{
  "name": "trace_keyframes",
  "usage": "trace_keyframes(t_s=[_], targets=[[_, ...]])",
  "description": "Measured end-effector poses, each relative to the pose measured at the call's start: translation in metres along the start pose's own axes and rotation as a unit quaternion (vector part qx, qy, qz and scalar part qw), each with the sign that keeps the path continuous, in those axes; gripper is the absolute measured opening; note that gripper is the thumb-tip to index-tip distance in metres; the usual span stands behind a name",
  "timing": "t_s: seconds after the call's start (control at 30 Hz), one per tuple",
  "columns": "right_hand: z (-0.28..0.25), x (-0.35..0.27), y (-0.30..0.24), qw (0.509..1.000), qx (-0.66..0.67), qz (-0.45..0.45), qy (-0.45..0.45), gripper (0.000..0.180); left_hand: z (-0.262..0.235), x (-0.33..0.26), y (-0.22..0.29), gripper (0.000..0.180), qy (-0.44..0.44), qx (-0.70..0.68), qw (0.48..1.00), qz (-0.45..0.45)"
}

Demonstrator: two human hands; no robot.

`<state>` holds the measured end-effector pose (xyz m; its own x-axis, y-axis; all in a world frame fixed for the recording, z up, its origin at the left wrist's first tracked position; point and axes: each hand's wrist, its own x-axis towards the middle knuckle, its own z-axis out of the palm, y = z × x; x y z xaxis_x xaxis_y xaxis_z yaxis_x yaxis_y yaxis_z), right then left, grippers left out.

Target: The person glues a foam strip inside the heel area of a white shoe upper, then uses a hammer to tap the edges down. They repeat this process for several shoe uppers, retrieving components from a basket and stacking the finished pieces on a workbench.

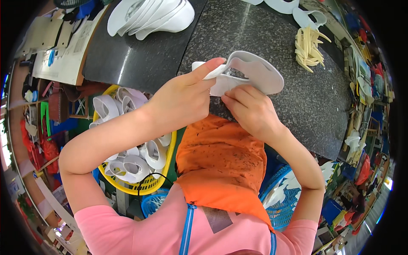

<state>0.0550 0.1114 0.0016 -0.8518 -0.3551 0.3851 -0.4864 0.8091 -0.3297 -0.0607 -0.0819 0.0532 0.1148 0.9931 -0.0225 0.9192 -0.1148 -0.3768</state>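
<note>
The white shoe upper [250, 74], held above the dark stone counter [161, 55], is mid-shaping, left hand [182, 100] fingers pinching its edge, right hand [250, 110] fingers closed on its underside; next move likely needs steady pressing along the fold.

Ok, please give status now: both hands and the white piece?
Left hand and right hand both grip white shoe piece. Held above the granite table edge. Nothing in the way.
</note>
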Motion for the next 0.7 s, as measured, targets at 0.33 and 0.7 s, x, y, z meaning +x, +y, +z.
trace_keyframes(t_s=[0.33,0.7], targets=[[-0.027,-0.004,-0.004,0.985,-0.17,0.024,0.017,0.037,0.009,0.04,-0.009,0.028,0.082,0.113,0.99,0.035],[-0.01,-0.025,0.006,0.995,-0.062,0.046,-0.063,0.052,0.059,0.024,0.003,0.02,0.243,-0.121,0.962,-0.04]])
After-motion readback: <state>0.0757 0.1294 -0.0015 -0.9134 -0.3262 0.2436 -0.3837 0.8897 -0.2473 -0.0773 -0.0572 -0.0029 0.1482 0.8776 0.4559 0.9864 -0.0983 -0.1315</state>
